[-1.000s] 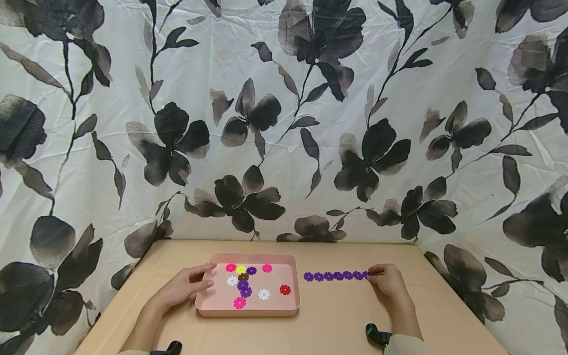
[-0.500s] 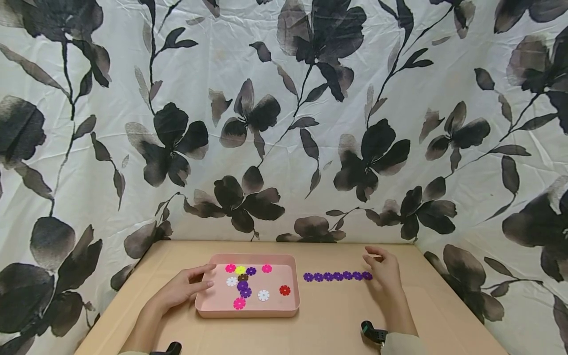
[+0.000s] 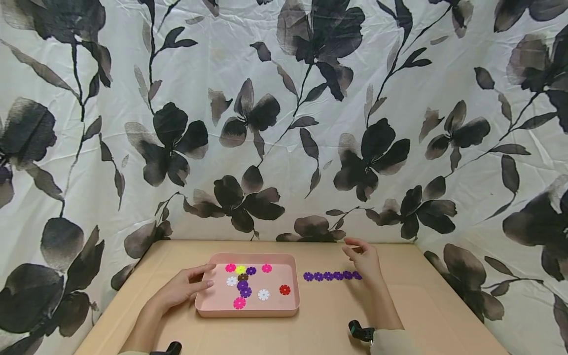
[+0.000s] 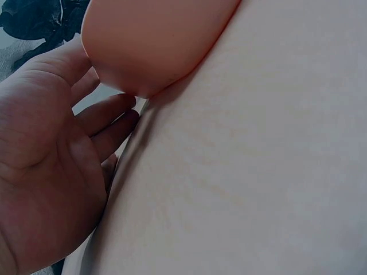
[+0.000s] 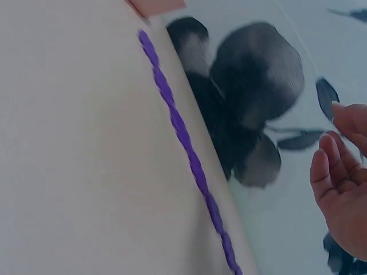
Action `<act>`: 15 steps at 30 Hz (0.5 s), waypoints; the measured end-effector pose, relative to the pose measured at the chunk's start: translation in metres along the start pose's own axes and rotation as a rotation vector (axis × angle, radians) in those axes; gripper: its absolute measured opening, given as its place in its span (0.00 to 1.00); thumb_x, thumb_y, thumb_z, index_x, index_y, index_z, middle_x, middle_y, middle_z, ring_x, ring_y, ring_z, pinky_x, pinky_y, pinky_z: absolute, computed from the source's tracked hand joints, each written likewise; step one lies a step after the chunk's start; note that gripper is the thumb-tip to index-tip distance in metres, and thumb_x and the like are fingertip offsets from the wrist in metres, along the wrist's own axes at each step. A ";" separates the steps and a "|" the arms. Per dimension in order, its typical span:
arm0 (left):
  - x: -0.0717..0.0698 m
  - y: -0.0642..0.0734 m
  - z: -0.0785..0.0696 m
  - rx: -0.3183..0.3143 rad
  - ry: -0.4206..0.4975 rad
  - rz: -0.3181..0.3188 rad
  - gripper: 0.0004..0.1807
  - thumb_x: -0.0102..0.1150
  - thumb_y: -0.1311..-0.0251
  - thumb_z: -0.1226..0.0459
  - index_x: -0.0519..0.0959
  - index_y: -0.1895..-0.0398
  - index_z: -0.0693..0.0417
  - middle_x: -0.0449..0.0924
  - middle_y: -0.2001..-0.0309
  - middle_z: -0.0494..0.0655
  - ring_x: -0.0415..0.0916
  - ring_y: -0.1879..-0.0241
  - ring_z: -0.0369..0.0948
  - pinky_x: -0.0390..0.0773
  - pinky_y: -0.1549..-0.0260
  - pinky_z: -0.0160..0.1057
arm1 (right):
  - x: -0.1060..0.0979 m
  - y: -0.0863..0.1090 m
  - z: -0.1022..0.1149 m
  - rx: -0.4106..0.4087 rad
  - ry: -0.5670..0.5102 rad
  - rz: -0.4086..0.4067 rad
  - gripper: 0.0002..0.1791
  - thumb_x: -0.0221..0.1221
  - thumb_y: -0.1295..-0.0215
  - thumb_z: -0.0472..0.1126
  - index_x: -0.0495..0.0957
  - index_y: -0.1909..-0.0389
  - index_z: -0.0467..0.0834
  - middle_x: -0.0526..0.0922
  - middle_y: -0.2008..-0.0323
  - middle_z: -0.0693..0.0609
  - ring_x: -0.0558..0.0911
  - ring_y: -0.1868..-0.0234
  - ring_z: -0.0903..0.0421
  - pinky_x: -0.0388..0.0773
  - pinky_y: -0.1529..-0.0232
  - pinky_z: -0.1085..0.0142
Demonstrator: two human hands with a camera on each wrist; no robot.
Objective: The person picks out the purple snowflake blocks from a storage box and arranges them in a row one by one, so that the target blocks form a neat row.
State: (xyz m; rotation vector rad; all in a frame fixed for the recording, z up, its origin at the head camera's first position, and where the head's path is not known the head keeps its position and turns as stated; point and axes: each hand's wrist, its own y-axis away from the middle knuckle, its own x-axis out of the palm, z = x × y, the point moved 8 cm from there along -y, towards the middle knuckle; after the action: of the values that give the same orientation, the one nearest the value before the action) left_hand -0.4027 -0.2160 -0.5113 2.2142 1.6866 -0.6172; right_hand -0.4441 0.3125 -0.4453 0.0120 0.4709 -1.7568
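Left of the pink tray [image 3: 291, 309], my left hand [image 3: 181, 288] rests with its thumb and index finger at the rim. The left wrist view shows this hand's fingers [image 4: 112, 123] loosely extended beside the tray wall [image 4: 155, 40]. Inside the tray lie flower-shaped pieces in pink, yellow, white, brown, purple and red, such as a red flower piece [image 3: 285, 290]. A straight row of purple flower pieces [image 3: 328, 276] lies on the table to the tray's right. Raised over the row's right end is my right hand [image 3: 365, 259], fingers loosely bent, nothing seen between them in the right wrist view.
The tan table [image 3: 319, 330] ends at a white cloth [image 3: 310, 217] with dark flower prints, which hangs behind it. Each wrist wears a black device, such as the right wrist device [image 3: 361, 331].
My right hand has let go of the row's right-end piece, risen and moved left above the row. The left hand and the tray stay where they were.
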 end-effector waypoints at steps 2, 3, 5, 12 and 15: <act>0.000 0.000 0.001 -0.007 0.001 -0.003 0.33 0.67 0.31 0.52 0.72 0.25 0.50 0.64 0.22 0.61 0.56 0.21 0.62 0.58 0.25 0.67 | 0.011 0.002 0.005 -0.003 -0.013 0.035 0.16 0.67 0.30 0.36 0.84 0.45 0.36 0.85 0.45 0.35 0.81 0.62 0.63 0.81 0.64 0.72; 0.000 0.000 0.001 -0.010 0.000 -0.002 0.34 0.67 0.31 0.52 0.72 0.25 0.50 0.64 0.22 0.61 0.56 0.21 0.62 0.58 0.25 0.67 | 0.017 0.005 0.011 -0.004 -0.011 0.058 0.16 0.67 0.30 0.36 0.84 0.45 0.35 0.84 0.45 0.35 0.81 0.62 0.62 0.81 0.64 0.72; 0.001 0.000 0.001 -0.014 0.001 0.000 0.34 0.67 0.31 0.52 0.72 0.25 0.50 0.64 0.22 0.61 0.56 0.21 0.62 0.58 0.25 0.67 | 0.028 0.008 0.018 -0.005 -0.014 0.099 0.15 0.66 0.30 0.35 0.84 0.45 0.34 0.84 0.45 0.35 0.81 0.61 0.59 0.81 0.63 0.72; 0.001 0.000 0.001 -0.023 0.006 0.002 0.34 0.67 0.32 0.52 0.72 0.25 0.50 0.64 0.22 0.61 0.56 0.21 0.61 0.58 0.24 0.65 | 0.069 0.015 0.026 -0.094 -0.024 0.181 0.14 0.67 0.30 0.37 0.85 0.46 0.40 0.83 0.46 0.36 0.80 0.61 0.58 0.78 0.66 0.72; 0.001 0.000 0.001 -0.022 0.010 0.002 0.34 0.67 0.32 0.52 0.72 0.25 0.50 0.64 0.22 0.61 0.57 0.21 0.61 0.59 0.24 0.65 | 0.083 0.020 0.033 -0.132 0.001 0.204 0.13 0.67 0.31 0.36 0.86 0.47 0.43 0.85 0.48 0.40 0.81 0.60 0.56 0.80 0.65 0.70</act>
State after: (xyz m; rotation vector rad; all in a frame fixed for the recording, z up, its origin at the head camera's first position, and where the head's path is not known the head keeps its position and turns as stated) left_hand -0.4025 -0.2154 -0.5124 2.2076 1.6871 -0.5859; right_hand -0.4378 0.2210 -0.4425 -0.0315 0.5658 -1.5239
